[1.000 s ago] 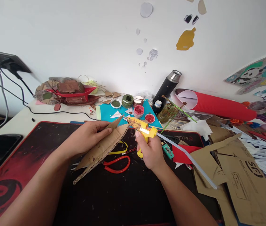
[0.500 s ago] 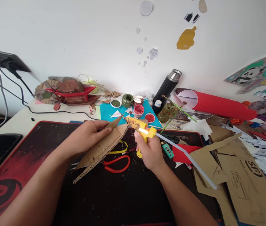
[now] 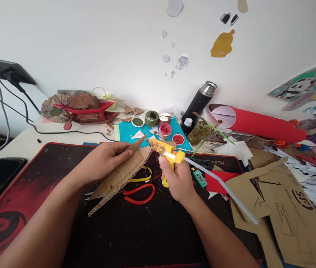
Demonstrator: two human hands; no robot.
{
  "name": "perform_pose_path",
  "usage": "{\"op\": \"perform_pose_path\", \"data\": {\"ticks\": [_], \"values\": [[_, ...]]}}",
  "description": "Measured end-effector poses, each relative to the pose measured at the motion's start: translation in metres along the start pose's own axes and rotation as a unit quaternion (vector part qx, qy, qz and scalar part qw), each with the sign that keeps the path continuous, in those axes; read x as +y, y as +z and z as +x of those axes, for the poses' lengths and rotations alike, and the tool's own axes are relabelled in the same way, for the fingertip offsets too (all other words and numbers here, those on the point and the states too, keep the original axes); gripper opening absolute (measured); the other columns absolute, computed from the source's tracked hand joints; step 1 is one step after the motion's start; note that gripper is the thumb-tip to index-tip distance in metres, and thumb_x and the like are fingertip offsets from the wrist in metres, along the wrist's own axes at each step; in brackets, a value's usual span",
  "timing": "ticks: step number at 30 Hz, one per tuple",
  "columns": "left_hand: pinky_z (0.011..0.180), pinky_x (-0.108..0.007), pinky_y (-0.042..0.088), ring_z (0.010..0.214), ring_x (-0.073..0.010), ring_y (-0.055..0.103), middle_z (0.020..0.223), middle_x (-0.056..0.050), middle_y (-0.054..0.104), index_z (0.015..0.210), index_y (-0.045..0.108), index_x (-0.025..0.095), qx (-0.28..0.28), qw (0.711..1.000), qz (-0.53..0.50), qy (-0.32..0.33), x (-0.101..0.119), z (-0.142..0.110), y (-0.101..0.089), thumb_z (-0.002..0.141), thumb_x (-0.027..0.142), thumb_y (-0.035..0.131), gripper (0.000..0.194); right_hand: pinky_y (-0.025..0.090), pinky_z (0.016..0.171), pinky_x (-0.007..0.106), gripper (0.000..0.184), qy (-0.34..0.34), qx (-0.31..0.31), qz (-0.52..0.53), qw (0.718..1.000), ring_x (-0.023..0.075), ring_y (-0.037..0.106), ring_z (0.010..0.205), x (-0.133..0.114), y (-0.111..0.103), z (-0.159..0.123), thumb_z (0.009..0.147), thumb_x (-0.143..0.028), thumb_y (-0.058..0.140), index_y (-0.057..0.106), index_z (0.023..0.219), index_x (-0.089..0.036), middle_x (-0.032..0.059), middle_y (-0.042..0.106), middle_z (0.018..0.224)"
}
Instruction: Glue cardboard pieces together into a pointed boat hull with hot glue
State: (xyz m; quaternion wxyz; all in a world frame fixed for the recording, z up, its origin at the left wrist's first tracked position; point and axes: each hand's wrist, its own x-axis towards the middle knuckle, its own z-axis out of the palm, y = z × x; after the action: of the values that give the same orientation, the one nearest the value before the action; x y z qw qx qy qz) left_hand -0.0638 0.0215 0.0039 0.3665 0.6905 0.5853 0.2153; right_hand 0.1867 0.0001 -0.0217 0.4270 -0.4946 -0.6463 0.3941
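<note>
While the folded corrugated cardboard piece is held aslant above the black-and-red desk mat, its pointed far end lies beside the nozzle of the yellow hot glue gun; whether the 2 touch cannot be told. Its cut, fluted edge faces the right hand, and its lower end angles toward the wearer.

The left hand reaches in from the lower left, back upward, with its thumb laid along the cardboard and its fingers close together, clamped on the upper panel; some fingertips are hidden. The right hand comes from the lower right, its forearm slanting up and inward. Its fingers are wrapped around the glue gun's grip, the thumb raised along the back of the body, and the nozzle points left. A long translucent glue stick trails from the gun's rear toward the lower right.

Beneath and between the 2 hands, the red handle and the yellow handle rest on the mat. Beyond them, a teal sheet carries the green paint jar and the red paint jar. Cut cardboard scraps lie at the right, and a black smartphone at the left.
</note>
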Motion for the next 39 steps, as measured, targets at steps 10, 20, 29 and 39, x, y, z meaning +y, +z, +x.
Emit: {"op": "perform_pose_path", "data": {"ticks": [10,20,29,39], "values": [[0.069,-0.032,0.054,0.081,-0.0276,0.07,0.09,-0.003,0.081,0.102,0.085,0.025,0.004,1.0,0.011,-0.004,0.0002,0.0,0.0002,0.096,0.072,0.058,0.054,0.043,0.055,0.029,0.044,0.017,-0.013,-0.001,1.0,0.016,0.054,0.053,-0.0002,-0.0003,-0.001,0.104,-0.047,0.056,0.051,0.066,-0.025,-0.0023,0.053,0.053],[0.071,-0.032,0.051,0.085,-0.0279,0.072,0.096,-0.003,0.082,0.113,0.082,0.023,-0.025,0.999,0.015,-0.02,0.0029,0.0007,-0.0007,0.099,0.074,0.051,0.062,0.043,0.055,0.028,0.04,0.017,-0.015,0.001,1.0,0.0154,0.054,0.053,0.0011,0.0021,-0.0018,0.104,-0.044,0.058,0.051,0.07,-0.024,-0.0033,0.053,0.056],[0.071,-0.032,0.052,0.085,-0.0282,0.072,0.099,-0.004,0.084,0.117,0.083,0.022,-0.014,0.999,0.019,-0.022,0.0064,0.0008,-0.001,0.097,0.074,0.052,0.063,0.043,0.055,0.029,0.041,0.022,-0.018,0.003,1.0,0.0157,0.053,0.051,-0.0009,0.002,-0.0017,0.103,-0.044,0.059,0.05,0.068,-0.025,-0.0036,0.052,0.054],[0.076,-0.033,0.056,0.086,-0.029,0.072,0.098,-0.004,0.083,0.112,0.084,0.025,0.001,1.0,0.023,-0.009,0.0039,0.0,0.0,0.096,0.073,0.055,0.059,0.042,0.054,0.029,0.043,0.012,-0.007,0.002,1.0,0.0163,0.053,0.053,0.0013,0.0014,-0.0008,0.104,-0.046,0.056,0.051,0.067,-0.025,-0.002,0.053,0.053]]}}
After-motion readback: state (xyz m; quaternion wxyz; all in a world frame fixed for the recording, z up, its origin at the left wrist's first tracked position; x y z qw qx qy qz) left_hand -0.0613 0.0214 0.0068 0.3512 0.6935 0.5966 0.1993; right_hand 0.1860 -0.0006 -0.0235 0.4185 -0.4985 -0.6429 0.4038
